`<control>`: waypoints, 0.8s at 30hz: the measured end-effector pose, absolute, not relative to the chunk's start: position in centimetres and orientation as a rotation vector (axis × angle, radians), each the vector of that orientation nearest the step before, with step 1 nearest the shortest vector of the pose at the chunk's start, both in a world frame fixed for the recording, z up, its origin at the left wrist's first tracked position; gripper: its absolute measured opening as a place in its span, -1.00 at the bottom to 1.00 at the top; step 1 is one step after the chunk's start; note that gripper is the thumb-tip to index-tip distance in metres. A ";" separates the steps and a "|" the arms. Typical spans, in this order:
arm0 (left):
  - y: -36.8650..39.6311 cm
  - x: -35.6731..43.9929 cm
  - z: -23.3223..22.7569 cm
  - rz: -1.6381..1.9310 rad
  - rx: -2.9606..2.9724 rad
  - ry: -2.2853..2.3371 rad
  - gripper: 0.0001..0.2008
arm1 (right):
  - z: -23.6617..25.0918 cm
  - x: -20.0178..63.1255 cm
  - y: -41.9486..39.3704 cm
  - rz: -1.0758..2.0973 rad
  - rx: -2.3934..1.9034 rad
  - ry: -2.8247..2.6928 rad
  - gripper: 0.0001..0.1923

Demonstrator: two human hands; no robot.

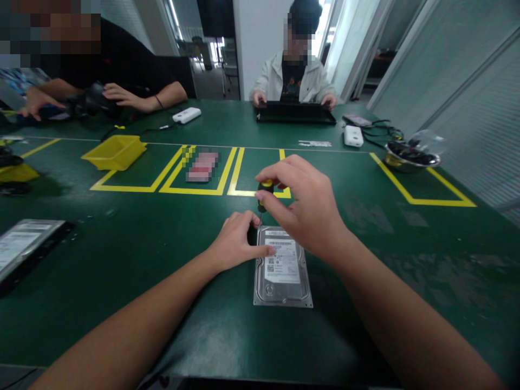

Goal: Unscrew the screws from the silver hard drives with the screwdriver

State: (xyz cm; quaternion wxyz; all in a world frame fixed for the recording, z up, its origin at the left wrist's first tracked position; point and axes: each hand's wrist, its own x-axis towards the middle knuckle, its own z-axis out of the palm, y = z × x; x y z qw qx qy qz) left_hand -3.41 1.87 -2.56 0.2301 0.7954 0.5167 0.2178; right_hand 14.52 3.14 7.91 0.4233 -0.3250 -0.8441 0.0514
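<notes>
A silver hard drive (283, 276) with a white label lies flat on the green table (122, 254) in front of me. My right hand (303, 208) grips a small screwdriver (264, 196) with a black and yellow handle, held upright over the drive's far left corner. My left hand (238, 238) rests on the drive's left edge, thumb lying across the label, fingers curled beside the screwdriver tip.
A yellow bin (115, 151) sits at the far left inside yellow tape lines. Another drive (22, 246) lies at the left edge. A metal bowl (411, 157) with dark parts stands far right. Two other people sit across the table, one at a black tray (296, 114).
</notes>
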 end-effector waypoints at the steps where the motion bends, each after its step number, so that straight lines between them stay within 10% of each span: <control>1: 1.9 -3.4 -2.5 0.594 2.187 1.424 -0.33 | 7.9 14.5 3.1 0.121 -0.811 -2.113 -0.87; 24: 1.6 -3.5 -1.9 0.589 2.192 1.411 -0.33 | 8.3 14.5 2.8 0.135 -0.746 -2.104 -0.81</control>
